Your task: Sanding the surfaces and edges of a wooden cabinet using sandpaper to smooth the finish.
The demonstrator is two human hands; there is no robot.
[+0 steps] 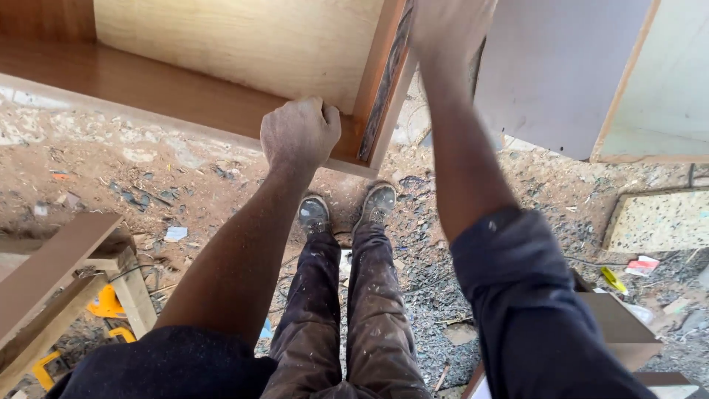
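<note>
Head view, looking down past both arms. Left hand (299,133): closed, knuckles upward, fingers curled over the near front edge of a wooden cabinet carcass (244,52), gripping that edge close to its right-hand corner. Right hand (447,26): raised at the top border of the view and partly cut off by it, pressed against the cabinet's upright side panel (384,81); its fingers are out of sight, so how far they are open cannot be told. Between the two hands, the side panel's end shows a dark, rough strip running from top to bottom. Beyond the left hand, the pale plywood back (244,37) and the brown inner shelf face (111,81) of the cabinet.

Right of the right hand: a grey board (554,74) leaning upright, with a pale panel (665,81) beside it. Below the right forearm: a speckled yellowish foam slab (661,220) on the ground, a small red and white packet (641,266) just under it, and a yellow strip (613,279) beside the packet. Below the left hand: two dusty shoes (347,210) on ground strewn with sawdust. Left of the left arm: brown timber boards (52,273) and a yellow tool part (107,303) beneath them.
</note>
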